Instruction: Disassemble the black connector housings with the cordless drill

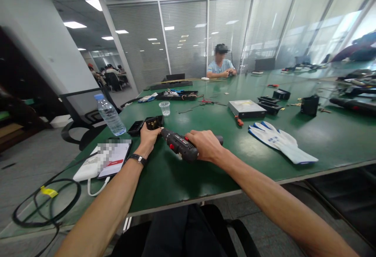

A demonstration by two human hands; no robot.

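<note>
My right hand (205,145) is wrapped round a black electric screwdriver (179,146) with red marks, lying nearly level over the green table (264,159). Its tip points left at a small black open box (154,122) with metal contacts inside. My left hand (147,137), with a black watch on the wrist, grips the near edge of that box. A second black piece (135,127) lies just left of it.
A water bottle (110,114), a phone on a white power bank (113,159) and a black cable (44,202) lie at left. A plastic cup (166,108), a red-handled screwdriver (239,121), a grey drive (246,108) and white-blue gloves (279,141) lie beyond. A person (220,67) sits at the far end.
</note>
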